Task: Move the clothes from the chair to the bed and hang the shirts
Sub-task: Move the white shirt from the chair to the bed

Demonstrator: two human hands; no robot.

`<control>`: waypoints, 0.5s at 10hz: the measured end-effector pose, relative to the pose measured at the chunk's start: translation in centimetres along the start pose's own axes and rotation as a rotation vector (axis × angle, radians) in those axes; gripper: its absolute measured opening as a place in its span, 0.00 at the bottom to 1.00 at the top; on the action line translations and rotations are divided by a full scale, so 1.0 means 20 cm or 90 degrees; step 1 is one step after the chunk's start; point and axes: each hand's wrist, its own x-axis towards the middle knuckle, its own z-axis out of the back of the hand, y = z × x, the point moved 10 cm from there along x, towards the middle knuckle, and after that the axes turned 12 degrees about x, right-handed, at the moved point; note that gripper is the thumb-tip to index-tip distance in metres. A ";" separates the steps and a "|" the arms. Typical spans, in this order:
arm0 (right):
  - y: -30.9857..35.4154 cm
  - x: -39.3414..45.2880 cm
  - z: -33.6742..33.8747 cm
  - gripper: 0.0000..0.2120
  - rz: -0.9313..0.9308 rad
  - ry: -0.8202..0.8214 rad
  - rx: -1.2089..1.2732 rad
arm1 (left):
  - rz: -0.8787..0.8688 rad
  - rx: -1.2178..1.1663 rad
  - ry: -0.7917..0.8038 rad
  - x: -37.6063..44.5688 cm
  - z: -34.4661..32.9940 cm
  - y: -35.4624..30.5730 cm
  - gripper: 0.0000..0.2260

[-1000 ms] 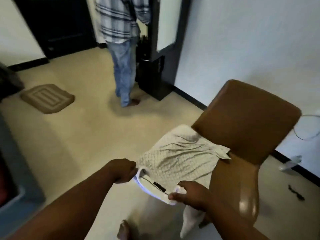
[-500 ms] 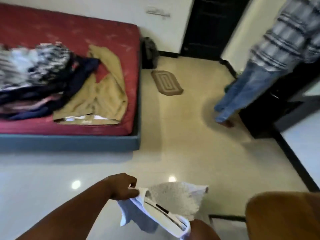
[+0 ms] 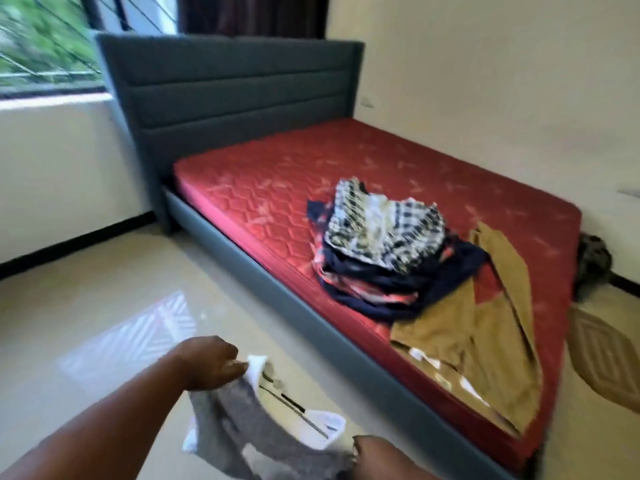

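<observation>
The left hand (image 3: 207, 363) is low in the view, and its fingers (image 3: 235, 368) pinch the white collar edge of a grey shirt (image 3: 263, 441). The shirt hangs between both hands, above the floor, not touching the bed. The right hand (image 3: 377, 455) is at the bottom edge of the view, closed on the other side of the collar; its fingers are mostly cut off, so I cannot tell how they are shaped.

Ahead of the fingers and to the right stands the bed (image 3: 242, 265) with a red mattress (image 3: 277, 188). Its near long edge runs diagonally, near the right hand. On the mattress lie a pile of clothes (image 3: 384, 244) and, just beside it toward the foot, tan trousers (image 3: 485, 341) that reach over the near edge. The mattress part toward the headboard (image 3: 228, 95) is bare. The shiny floor (image 3: 104, 306) left of the left fingers is open up to the wall.
</observation>
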 end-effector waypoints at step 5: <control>1.00 1.73 1.45 0.19 0.074 -0.062 -0.017 | 0.071 0.216 0.028 1.11 0.96 1.33 0.30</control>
